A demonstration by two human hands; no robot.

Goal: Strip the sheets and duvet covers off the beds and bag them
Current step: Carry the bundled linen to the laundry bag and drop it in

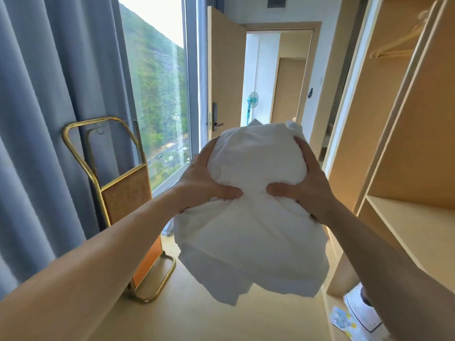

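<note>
Linen: You are holding a bundle of white bed linen (256, 163) up in the air in front of you, between the window (157, 94) on your left and the open wardrobe (406, 148) on your right.
Left hand: Your left hand (204, 183) is gripping the bundle's left flank, with the fingers curling round the far side and the thumb digging into the cloth.
Right hand: Your right hand (305, 185) is doing the same on the right flank, fingers wrapping over the top and thumb pressing inward.
Linen against hands: The bunched upper ball is sitting squeezed between your palms. Your thumbs are pointing at each other across a pinched waist, near but apart. Loose folds are hanging below both wrists.
Handling: The cloth is looking light, soft and easily squashed, with nothing in it to break. It is likely to sag, unroll and slide out of a loose hold.
Where to hold: You are probably best off keeping hold at the pinched waist. Gathering the hanging tail up into the ball should keep it from trailing on the floor or underfoot.
Bag: No bag is showing, so you cannot tell from here where the bundle is going.
Nearby: A brass-framed stand (118, 183) is standing beside the grey curtain (49, 94), well apart from the linen.
</note>
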